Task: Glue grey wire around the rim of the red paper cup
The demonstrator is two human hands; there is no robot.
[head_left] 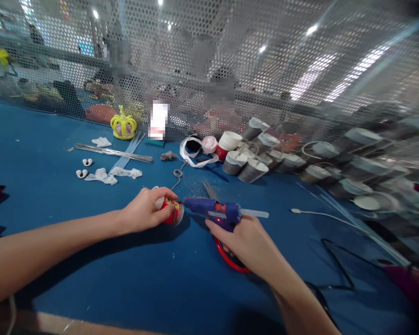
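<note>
Head view gives me both hands above a blue surface (150, 274). My left grip (151, 210) is closed around a small red cup (177, 215), held tilted with its printed side partly covered by the fingers. My right grip (242, 242) is wrapped around a dark blue glue gun (204, 207), whose nozzle points left at the cup's edge; I cannot tell whether the tip touches it. A pale glue stick (256, 213) juts from the gun's rear, just above the right grip, and a small red light glows on its side. Partly under the right grip lie red-handled scissors (230, 263), blades pointing away from me past the gun. Just beyond the left grip, I see grey cord (178, 173) curling into a small loop. Farther past that grip, a bundle of thin rods (118, 153) lies across clear strips (120, 162), with a yellow crown (124, 136) behind. Beyond the gap between both grips sit white ribbon (197, 164) and stacked paper cups (229, 139). Well right of the right grip, I see a black cable (335, 286) bend across the surface.
</note>
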